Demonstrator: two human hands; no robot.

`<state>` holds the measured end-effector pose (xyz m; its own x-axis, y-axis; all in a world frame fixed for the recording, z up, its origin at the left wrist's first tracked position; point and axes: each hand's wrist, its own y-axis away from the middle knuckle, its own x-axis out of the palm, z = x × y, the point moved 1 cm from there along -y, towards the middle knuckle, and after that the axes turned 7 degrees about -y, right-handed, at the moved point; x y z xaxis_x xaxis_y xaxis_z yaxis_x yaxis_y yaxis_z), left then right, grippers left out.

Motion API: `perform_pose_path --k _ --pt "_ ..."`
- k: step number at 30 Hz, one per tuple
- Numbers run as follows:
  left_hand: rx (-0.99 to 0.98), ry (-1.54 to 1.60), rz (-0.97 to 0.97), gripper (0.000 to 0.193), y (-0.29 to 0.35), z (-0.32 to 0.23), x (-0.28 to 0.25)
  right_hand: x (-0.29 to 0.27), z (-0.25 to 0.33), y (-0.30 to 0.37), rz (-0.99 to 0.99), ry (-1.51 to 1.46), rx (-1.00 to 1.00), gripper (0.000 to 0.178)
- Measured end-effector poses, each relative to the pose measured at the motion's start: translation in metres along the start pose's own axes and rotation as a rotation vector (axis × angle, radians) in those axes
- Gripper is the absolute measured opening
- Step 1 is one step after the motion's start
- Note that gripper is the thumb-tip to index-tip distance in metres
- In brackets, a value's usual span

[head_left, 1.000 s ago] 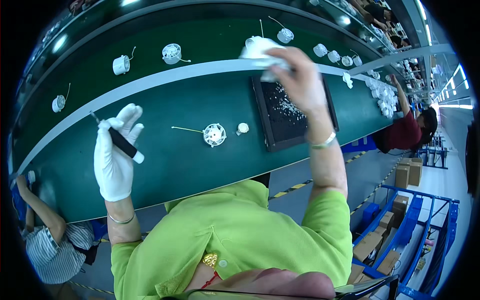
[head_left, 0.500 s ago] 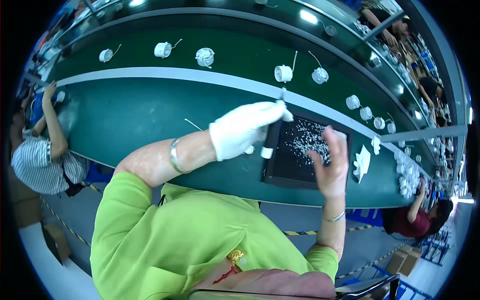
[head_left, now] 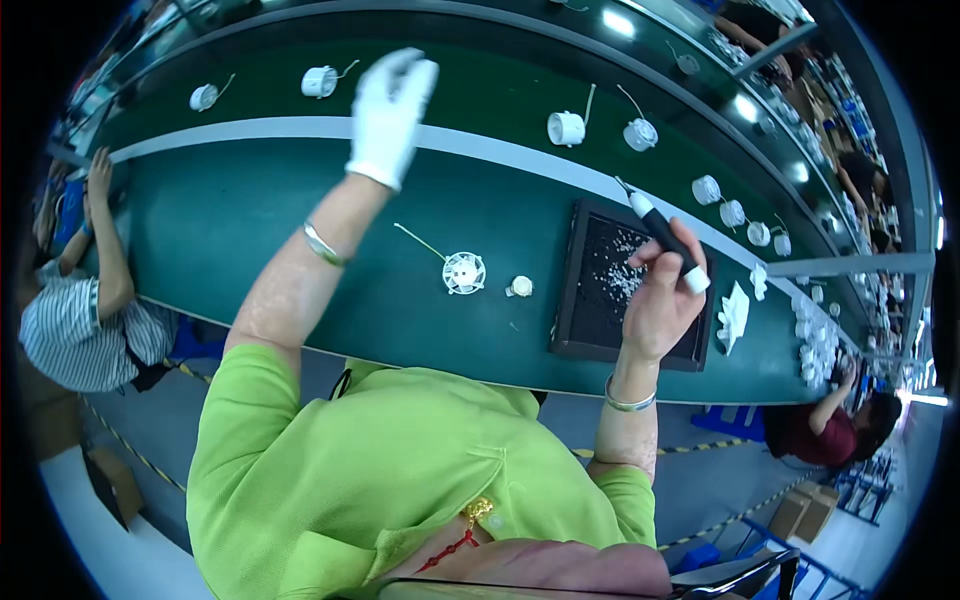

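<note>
My gloved left hand (head_left: 388, 115) reaches over the far green strip, thumb and fingers apart. It covers the spot where a white cylindrical part stood; whether it touches that part is hidden. My bare right hand (head_left: 662, 300) grips a black-and-white pen-type electric screwdriver (head_left: 655, 222) above the tray, its thin tip pointing far left. A black tray (head_left: 577, 338) holds many tiny pale pieces (head_left: 617, 272). On the near table lie a round white spoked part (head_left: 463, 273) with a wire and a small cream-white piece (head_left: 520, 286).
Several white cylindrical parts with wires, such as one housing (head_left: 566, 128), stand along the far green strip (head_left: 480, 100) behind a pale rail (head_left: 490, 148). Crumpled white paper (head_left: 733, 318) lies right of the tray. A metal post (head_left: 850, 265) juts in at right. People sit at both ends.
My left hand has left the tray's left side and swung far left over the strip. The screwdriver is now in my right hand, which was open. The spoked part is now uncovered.
</note>
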<state>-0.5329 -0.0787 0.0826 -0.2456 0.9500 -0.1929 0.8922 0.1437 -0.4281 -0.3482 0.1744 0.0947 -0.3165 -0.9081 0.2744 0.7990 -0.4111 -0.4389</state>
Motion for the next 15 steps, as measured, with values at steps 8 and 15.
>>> perform_pose_path --k 8,15 --pt "-0.033 -0.731 0.286 0.093 -0.05 0.108 0.016 -0.022 -0.023 0.003 -0.207 -0.801 0.33 0.038" --pt "-0.031 -0.991 0.171 0.067 -0.055 0.141 0.002 -0.013 -0.032 0.004 -0.203 -0.947 0.423 0.039"
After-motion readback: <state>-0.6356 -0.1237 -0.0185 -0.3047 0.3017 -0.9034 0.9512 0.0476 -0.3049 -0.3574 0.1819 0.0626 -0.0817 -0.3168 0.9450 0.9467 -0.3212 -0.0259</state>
